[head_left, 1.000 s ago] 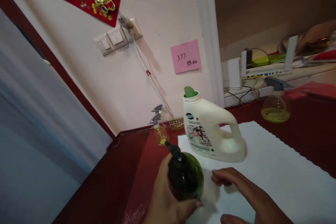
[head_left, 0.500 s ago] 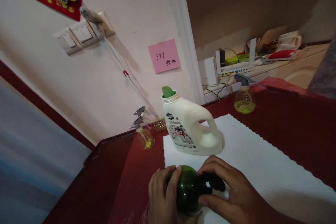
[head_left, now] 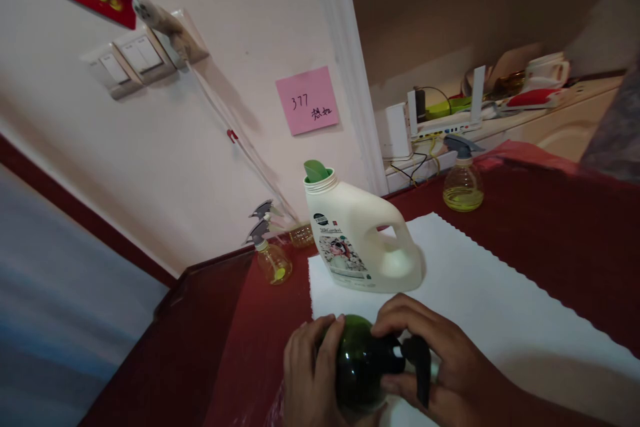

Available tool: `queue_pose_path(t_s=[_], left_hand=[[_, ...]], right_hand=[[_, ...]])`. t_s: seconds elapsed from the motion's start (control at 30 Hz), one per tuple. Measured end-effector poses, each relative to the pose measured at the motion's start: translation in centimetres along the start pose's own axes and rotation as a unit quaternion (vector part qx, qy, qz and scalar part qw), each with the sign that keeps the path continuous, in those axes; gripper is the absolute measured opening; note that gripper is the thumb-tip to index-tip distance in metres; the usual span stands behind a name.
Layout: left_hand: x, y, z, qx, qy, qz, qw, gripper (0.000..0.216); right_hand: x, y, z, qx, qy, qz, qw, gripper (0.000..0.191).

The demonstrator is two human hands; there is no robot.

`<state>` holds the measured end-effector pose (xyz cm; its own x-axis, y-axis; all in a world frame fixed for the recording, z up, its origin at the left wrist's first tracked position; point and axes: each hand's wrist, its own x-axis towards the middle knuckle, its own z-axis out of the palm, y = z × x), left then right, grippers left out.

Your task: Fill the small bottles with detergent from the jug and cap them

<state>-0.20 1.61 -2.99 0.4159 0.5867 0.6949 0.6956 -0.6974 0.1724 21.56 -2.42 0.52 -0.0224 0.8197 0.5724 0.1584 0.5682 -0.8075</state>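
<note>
A round dark green bottle (head_left: 357,363) lies tilted low in the view, its black pump or spray head (head_left: 419,363) pointing right. Wrapped around its body from the left is my left hand (head_left: 313,367). My right hand (head_left: 445,353) grips the bottle's neck at the black collar, thumb below and fingers above. Just behind both hands a cream detergent jug (head_left: 357,233) stands upright on a white sheet (head_left: 470,280). Its spout is uncapped and shows a green lip. The underside of the green bottle is hidden by my hands.
At the left back stands a clear spray bottle (head_left: 273,263) with a little yellow liquid, near another grey spray head. A second clear spray bottle (head_left: 463,187) is at right, before a white router (head_left: 445,125). The red tabletop (head_left: 530,233) meets a wall with a pink note (head_left: 307,101).
The black head has turned on the bottle, its nozzle now pointing downward. My right fingers have shifted around the collar. The camera view has moved slightly.
</note>
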Motion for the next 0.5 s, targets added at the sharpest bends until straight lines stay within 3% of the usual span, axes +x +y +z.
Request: queue_pose_path(t_s=[0.23,0.5], left_hand=[[0.1,-0.7,0.1,-0.014,-0.014,-0.039,0.999,0.093],[0.4,-0.7,-0.1,-0.015,-0.021,-0.054,0.998,0.099]], right_hand=[[0.0,-2.4,-1.8,-0.073,0.015,0.073,0.995,0.035],[0.8,-5.7,-4.6,-0.139,0.076,-0.041,0.987,0.034]])
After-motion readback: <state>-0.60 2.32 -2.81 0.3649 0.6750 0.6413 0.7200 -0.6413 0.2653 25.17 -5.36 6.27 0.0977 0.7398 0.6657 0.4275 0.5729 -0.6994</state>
